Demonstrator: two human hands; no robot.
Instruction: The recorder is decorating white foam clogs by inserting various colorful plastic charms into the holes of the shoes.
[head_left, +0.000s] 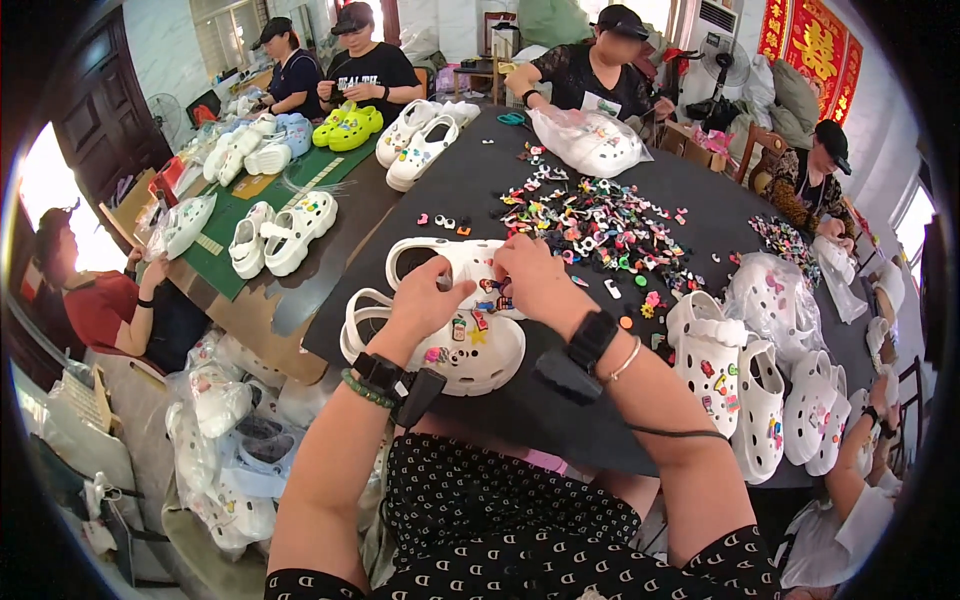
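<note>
Two white clogs lie side by side on the black tabletop before me. On the far clog (468, 258), my left hand (430, 298) is closed at the edge of the foot opening, thumb toward the toe. Bent over the toe of the same clog is my right hand (535, 283), its fingers closed on it beside several small cartoon charms (490, 296); the fingertips are partly hidden. The near clog (497, 358), untouched, carries a yellow star charm (478, 338), a panda and a pink flower.
Loose colourful charms (600, 222) are heaped beyond my hands. Decorated white clogs (704, 375) stand at my right, some bagged. A bagged clog (590, 142) lies at the far edge, near a seated person. Green clogs (348, 127) sit at the far left. Other people work around the tables.
</note>
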